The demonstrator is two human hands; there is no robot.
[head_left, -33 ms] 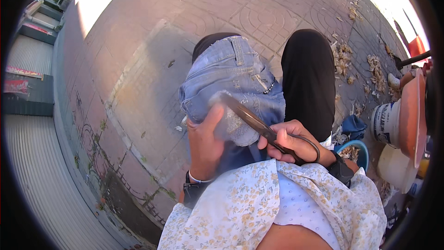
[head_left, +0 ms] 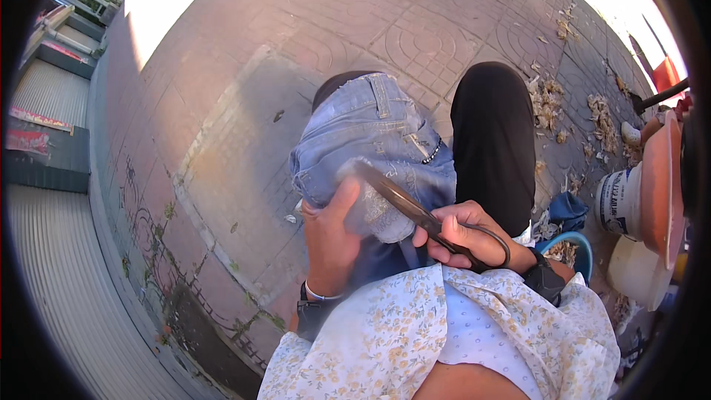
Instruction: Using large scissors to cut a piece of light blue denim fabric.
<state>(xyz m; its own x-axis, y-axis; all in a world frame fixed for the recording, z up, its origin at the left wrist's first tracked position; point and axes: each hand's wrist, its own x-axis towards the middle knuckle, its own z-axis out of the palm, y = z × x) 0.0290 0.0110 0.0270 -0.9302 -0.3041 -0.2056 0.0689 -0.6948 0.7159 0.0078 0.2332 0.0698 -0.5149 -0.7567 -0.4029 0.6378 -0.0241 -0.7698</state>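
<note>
My right hand (head_left: pixel 474 235) is closed round the handles of dark metal scissors (head_left: pixel 396 196), whose blades point up and left. A faded blue denim garment (head_left: pixel 370 122) with belt loops and a beaded chain lies over my left knee. My left hand (head_left: pixel 331 233) is closed at the garment's left edge, thumb up near the blade tips; its other fingers are partly hidden. Under and beside the blades lies a pale, speckled, frayed patch (head_left: pixel 389 224). A hazy blur covers the spot between my left thumb and the blades, so I cannot tell whether the blades touch cloth.
At right stand a blue tub (head_left: pixel 581 250) of brownish scraps, a white printed bucket (head_left: pixel 618 200), an orange-pink basin (head_left: pixel 661 192) and a cream container (head_left: pixel 633 274). Dry husk-like scraps (head_left: pixel 546 102) litter the paving. Ribbed shutters (head_left: pixel 55 274) line the left side.
The whole view has shifted slightly, so knees and garment sit a little lower. Both hands and the scissors keep nearly the same pose.
</note>
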